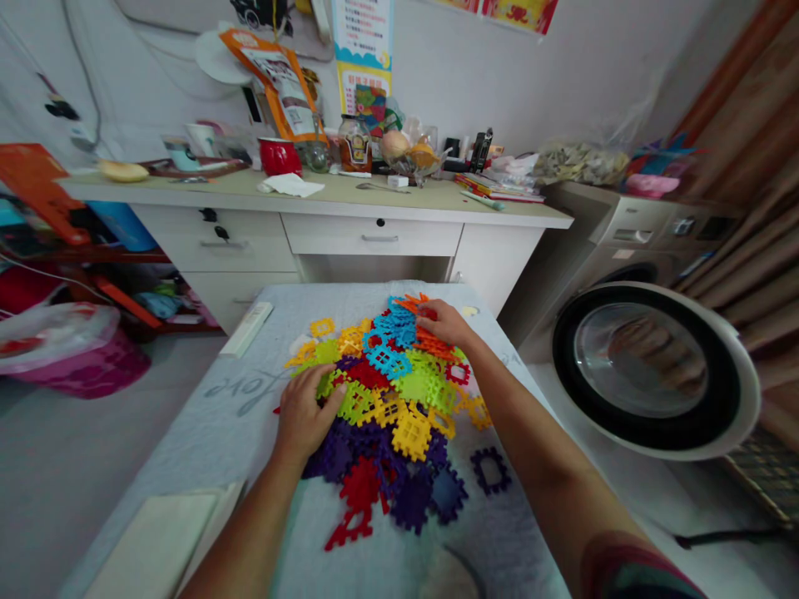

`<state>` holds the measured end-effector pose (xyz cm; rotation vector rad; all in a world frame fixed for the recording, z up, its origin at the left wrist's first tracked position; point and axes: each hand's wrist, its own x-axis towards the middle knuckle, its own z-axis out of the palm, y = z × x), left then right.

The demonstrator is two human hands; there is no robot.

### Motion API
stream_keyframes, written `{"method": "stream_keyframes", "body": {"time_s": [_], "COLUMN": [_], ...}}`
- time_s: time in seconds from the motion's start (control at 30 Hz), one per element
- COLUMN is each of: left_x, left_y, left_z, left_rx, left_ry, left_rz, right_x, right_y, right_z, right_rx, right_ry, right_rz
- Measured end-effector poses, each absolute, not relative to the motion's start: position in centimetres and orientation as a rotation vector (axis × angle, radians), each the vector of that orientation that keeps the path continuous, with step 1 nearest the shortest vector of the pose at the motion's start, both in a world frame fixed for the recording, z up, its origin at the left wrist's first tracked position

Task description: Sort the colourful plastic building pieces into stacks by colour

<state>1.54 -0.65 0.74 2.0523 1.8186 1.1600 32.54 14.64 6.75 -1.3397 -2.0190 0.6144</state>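
Observation:
A heap of plastic interlocking tiles with notched edges lies on the cloth-covered table in blue, orange, yellow, green, red and purple. My left hand rests at the heap's left side, thumb and fingers apart, touching the green tiles. At the far right of the heap, my right hand lies over the orange tiles, fingers loosely bent against them; their undersides are hidden. Beside it are blue tiles. Nearer to me are purple tiles, a red tile and a separate purple frame tile.
A white box lies at the table's far left edge, and pale flat boards at the near left. Behind stands a cluttered desk. To the right, a washing machine's round door hangs open; a pink bin stands left.

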Motion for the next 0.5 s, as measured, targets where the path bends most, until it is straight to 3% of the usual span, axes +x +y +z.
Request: {"method": "stream_keyframes", "body": {"time_s": [0.23, 0.4, 0.5], "left_x": [1.8, 2.2, 2.2], "left_y": [-0.7, -1.2, -1.5], "left_z": [1.1, 1.6, 1.8], "left_rx": [2.034, 1.951, 1.833], "left_ry": [1.788, 1.931, 2.217], "left_rz": [1.198, 1.34, 1.273], "right_x": [32.6, 35.9, 36.5], "right_y": [8.5, 10.4, 12.8], "right_z": [6.2, 4.8, 3.9], "right_rx": [-1.034, -1.432, -1.66], "right_ry": [-1.914, -1.596, -1.541], "right_rz": [0.642, 0.507, 0.595]}}
